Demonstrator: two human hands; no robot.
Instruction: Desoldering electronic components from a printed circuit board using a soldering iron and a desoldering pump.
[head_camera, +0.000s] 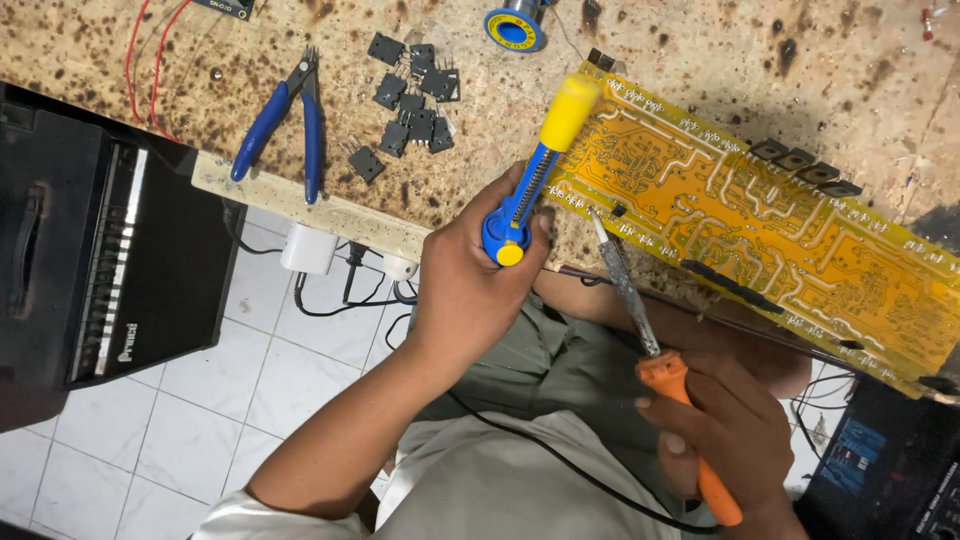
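We see a long yellow circuit board, copper traces up, lying tilted on the scorched workbench with black components along its far edge. Our left hand clenches a blue-and-yellow desoldering pump, its tip at the board's edge. Our right hand grasps an orange-handled soldering iron, tip touching the board.

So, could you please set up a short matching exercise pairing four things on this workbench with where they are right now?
Things:
1. desoldering pump
2. soldering iron
3. blue-handled cutters
4. solder spool

Places:
A. lying on the bench beside the loose black components
B. in the right hand
C. at the bench's far edge
D. in the left hand

Pairs: 1-D, 2-B, 3-A, 4-C
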